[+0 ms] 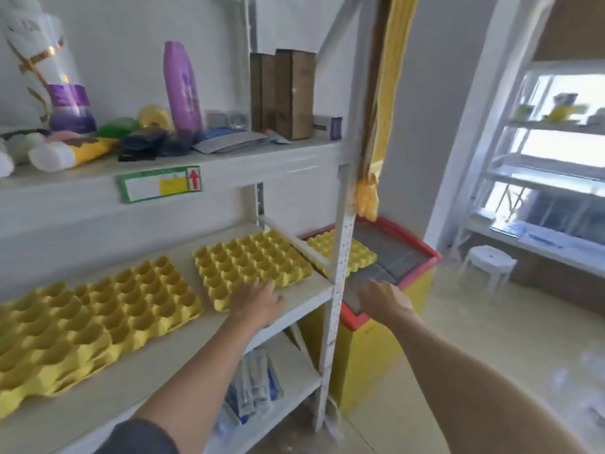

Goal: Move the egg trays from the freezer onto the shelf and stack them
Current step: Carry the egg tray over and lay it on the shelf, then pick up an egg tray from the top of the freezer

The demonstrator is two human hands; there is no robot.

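Three yellow egg trays lie on the white shelf (294, 299): a stacked pair at the left (39, 348), one beside it (137, 303), and one at the right end (248, 260). My left hand (258, 303) rests at the front edge of the right-end tray, fingers spread, holding nothing. Another yellow egg tray (357, 253) lies on the glass lid of the red-rimmed freezer (422, 250), partly hidden by the shelf post. Over the freezer lid, short of that tray, my right hand (383, 299) hovers open and empty.
A white perforated shelf post (337, 290) stands between my hands. The upper shelf holds a purple bottle (183, 90), brown boxes (284, 93) and other toiletries. A white stool (487, 267) and another shelving unit (550, 178) are at the right. Packets (255, 385) lie on the lower shelf.
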